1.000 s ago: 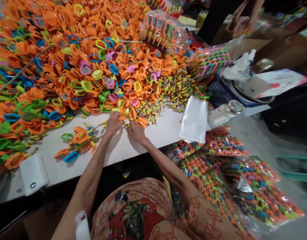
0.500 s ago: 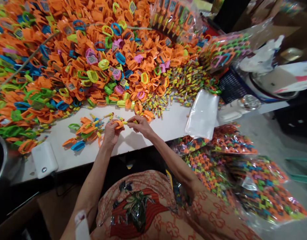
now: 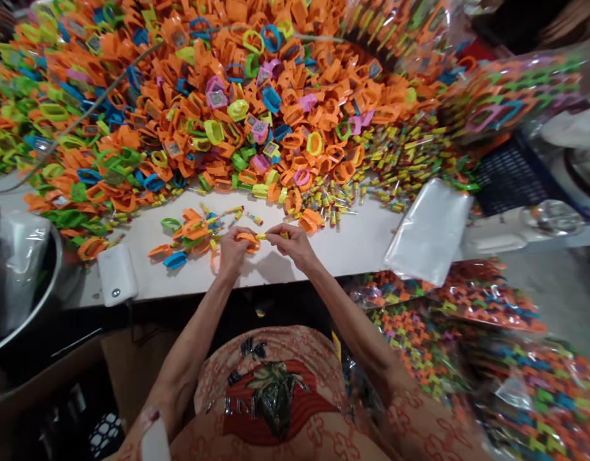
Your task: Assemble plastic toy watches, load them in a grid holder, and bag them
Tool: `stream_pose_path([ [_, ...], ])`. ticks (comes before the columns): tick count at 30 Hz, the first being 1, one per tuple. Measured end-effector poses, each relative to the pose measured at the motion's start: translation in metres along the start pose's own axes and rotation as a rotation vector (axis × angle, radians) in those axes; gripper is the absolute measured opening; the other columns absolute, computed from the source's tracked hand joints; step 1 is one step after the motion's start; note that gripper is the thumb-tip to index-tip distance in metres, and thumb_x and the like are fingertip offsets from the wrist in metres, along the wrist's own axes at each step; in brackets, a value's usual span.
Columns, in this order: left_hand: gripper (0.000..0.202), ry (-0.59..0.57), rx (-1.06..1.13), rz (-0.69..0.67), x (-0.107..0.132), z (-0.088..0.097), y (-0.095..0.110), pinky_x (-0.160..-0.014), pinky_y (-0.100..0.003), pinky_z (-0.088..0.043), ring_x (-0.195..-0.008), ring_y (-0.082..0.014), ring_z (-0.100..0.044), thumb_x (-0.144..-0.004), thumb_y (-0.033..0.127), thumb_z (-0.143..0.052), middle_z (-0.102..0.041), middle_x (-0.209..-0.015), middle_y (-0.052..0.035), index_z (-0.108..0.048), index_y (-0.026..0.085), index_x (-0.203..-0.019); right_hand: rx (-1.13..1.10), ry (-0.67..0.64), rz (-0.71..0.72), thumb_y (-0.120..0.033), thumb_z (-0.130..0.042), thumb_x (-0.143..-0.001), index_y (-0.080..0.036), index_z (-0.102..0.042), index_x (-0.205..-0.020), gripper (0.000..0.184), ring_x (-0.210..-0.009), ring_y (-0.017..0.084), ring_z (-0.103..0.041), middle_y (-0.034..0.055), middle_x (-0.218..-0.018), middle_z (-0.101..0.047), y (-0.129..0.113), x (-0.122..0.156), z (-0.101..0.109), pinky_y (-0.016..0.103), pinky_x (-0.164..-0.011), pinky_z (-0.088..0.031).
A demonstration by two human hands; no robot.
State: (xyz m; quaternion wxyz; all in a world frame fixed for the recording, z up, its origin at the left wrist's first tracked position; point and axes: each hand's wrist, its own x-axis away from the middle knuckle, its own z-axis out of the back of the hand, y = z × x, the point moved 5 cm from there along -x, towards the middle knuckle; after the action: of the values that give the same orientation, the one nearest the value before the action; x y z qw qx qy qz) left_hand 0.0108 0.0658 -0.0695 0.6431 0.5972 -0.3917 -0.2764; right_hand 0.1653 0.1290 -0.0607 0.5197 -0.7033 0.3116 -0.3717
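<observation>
My left hand point(image 3: 233, 253) is closed round an orange toy watch point(image 3: 247, 239) over the front of the table. A small yellow tube point(image 3: 261, 236) bridges the gap between my hands, its left end at the watch. The fingertips of my right hand point(image 3: 297, 248) pinch its other end, and a second yellow tube point(image 3: 285, 235) shows among those fingers. Left of my hands lies a small pile of toy watches point(image 3: 194, 229), mostly orange, mixed with tubes. A blue toy watch point(image 3: 175, 260) sits at its near edge.
A large heap of toy watches point(image 3: 180, 121) covers the back, beside many loose tubes point(image 3: 405, 160). Clear plastic bags point(image 3: 429, 230) lie at right, a white power bank point(image 3: 117, 274) at left. Filled bags point(image 3: 539, 384) rest below the table. Another person's hand point(image 3: 571, 19) shows at top right.
My view has turned left, so the table's contents appear farther right. Both hands stay close together, still holding the orange toy watch and the yellow tube.
</observation>
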Motion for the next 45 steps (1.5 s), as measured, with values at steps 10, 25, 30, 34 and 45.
stream_pose_path([
  [10, 0.012, -0.173, -0.04, 0.112, 0.008, 0.002, -0.001, -0.048, -0.025, -0.025, -0.051, -0.0106, -0.036, -0.053, 0.028, -0.059, -0.048, -0.053, 0.0014, -0.062, 0.02, -0.06, -0.082, -0.08, 0.003, -0.051, -0.083, -0.072, -0.017, -0.071, -0.082, 0.037, -0.045, 0.005, -0.041, -0.0028, -0.067, -0.064, -0.007, -0.006, 0.001, 0.022, -0.044, -0.028],
  [25, 0.012, -0.473, -0.196, 0.238, 0.017, 0.001, -0.001, -0.046, -0.025, -0.02, -0.045, -0.0099, -0.031, -0.048, 0.027, -0.057, -0.044, -0.046, 0.002, -0.063, 0.02, -0.056, 0.031, -0.305, 0.017, -0.042, -0.08, -0.077, -0.016, -0.075, -0.083, 0.028, -0.051, 0.008, -0.05, -0.0037, -0.057, -0.06, -0.012, 0.001, -0.001, 0.022, -0.052, -0.042],
  [30, 0.019, -0.576, -0.143, 0.27, 0.019, 0.004, -0.007, -0.046, -0.025, -0.02, -0.045, -0.0099, -0.032, -0.058, 0.037, -0.067, -0.044, -0.048, 0.0019, -0.067, 0.019, -0.063, 0.083, -0.351, 0.024, -0.047, -0.08, -0.078, -0.016, -0.074, -0.085, 0.033, -0.053, 0.01, -0.056, -0.0028, -0.059, -0.063, -0.011, 0.003, 0.0, 0.023, -0.053, -0.046],
  [34, 0.035, -0.582, -0.219, 0.283, 0.02, 0.005, -0.012, -0.047, -0.025, -0.019, -0.044, -0.0088, -0.027, -0.067, 0.053, -0.072, -0.037, -0.046, 0.0052, -0.061, 0.02, -0.063, 0.15, -0.33, 0.03, -0.048, -0.081, -0.077, -0.016, -0.073, -0.083, 0.034, -0.051, 0.01, -0.056, -0.0032, -0.059, -0.061, -0.006, 0.002, -0.001, 0.024, -0.053, -0.045],
  [45, 0.025, -0.215, -0.905, -0.357, 0.001, 0.064, 0.032, -0.071, -0.033, -0.043, -0.07, -0.0214, -0.054, -0.083, 0.043, -0.059, -0.058, -0.069, -0.0032, -0.055, 0.023, -0.068, 0.607, -0.128, 0.13, -0.045, -0.057, -0.101, -0.017, -0.074, -0.109, 0.033, -0.08, 0.017, -0.064, 0.0067, -0.102, -0.07, 0.006, -0.036, -0.024, 0.027, -0.07, -0.048],
])
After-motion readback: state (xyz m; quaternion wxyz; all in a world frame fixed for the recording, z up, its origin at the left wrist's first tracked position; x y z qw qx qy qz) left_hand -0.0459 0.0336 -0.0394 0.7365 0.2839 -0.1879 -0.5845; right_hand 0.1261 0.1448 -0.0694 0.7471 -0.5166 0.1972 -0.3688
